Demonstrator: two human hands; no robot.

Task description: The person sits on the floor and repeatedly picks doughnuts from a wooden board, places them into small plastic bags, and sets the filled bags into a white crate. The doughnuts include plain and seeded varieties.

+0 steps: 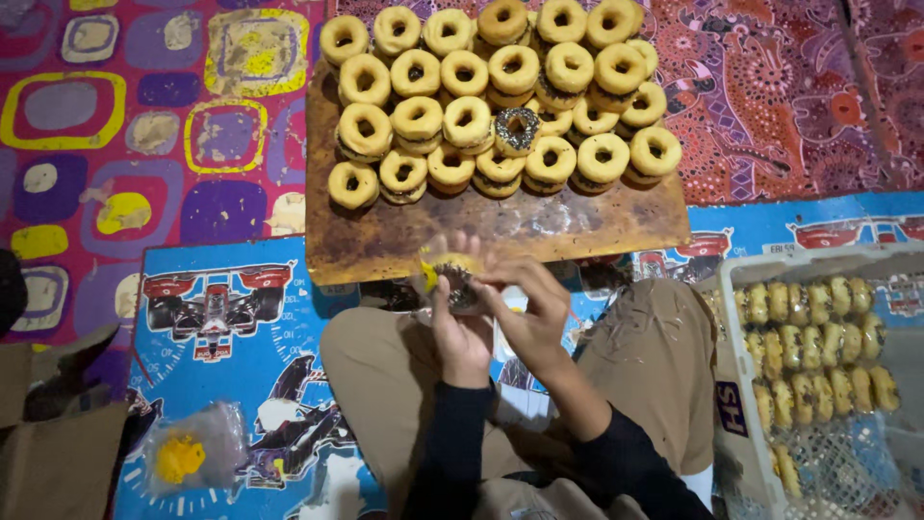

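Left hand (460, 332) and right hand (525, 313) both grasping sprinkled doughnut (454, 279) in clear wrapper, above lap; doughnut-stacked wooden board (500, 231) just ahead.

patterned floor mats (115, 144), wooden board (539, 231) of doughnuts, white crate (736, 376), clear bag (197, 448)

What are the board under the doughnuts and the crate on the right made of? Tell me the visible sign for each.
Board: looks like wood, brown, worn and blotchy, with a flat matt face and dark crumbs on it.
Crate: looks like moulded plastic, pale grey-white, with a lattice bottom and a thick smooth rim.
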